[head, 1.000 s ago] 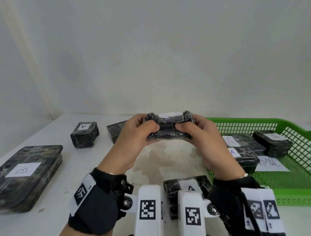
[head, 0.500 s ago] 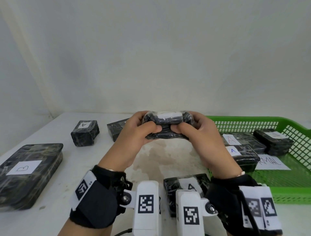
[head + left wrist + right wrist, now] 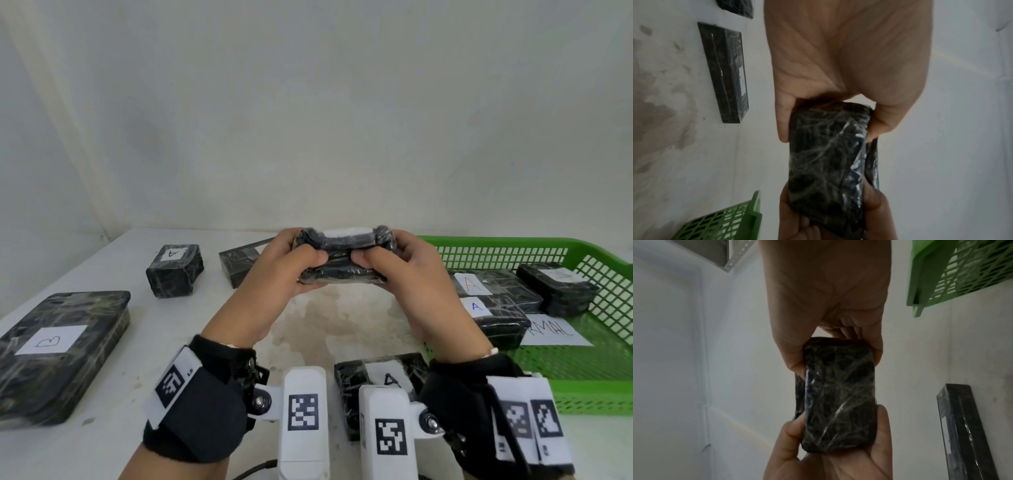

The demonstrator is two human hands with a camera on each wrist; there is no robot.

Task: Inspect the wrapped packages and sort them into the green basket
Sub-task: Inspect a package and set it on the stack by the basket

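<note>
You hold 1 wrapped package (image 3: 344,255) up above the bench (image 3: 102,442), between both hands, just left of the green basket (image 3: 582,387). Your left hand (image 3: 274,274) grips its left end and your right hand (image 3: 407,274) grips its right end; the fingers of each hand are curled round the package, with both thumbs pressed on its near face and almost meeting in the middle. The package is black, bound in clear film, with a white label on its top side that you cannot read from the head view. In the left wrist view the package (image 3: 830,155) is pinched between thumb and fingers at each end, and the right wrist view shows the same hold on it (image 3: 838,395).

Inside the basket lie 3 wrapped packages: 2 marked A (image 3: 493,301), one stacked partly on the other, and a smaller one (image 3: 556,289) toward the far right corner, beside a paper sheet (image 3: 555,332) on the basket floor. On the bench rest a large package marked B (image 3: 58,353) at the left, a small block marked A (image 3: 174,269) further back, a flat package (image 3: 243,263) partly hidden behind your left hand, and another marked A (image 3: 380,373) near your wrists.
</note>
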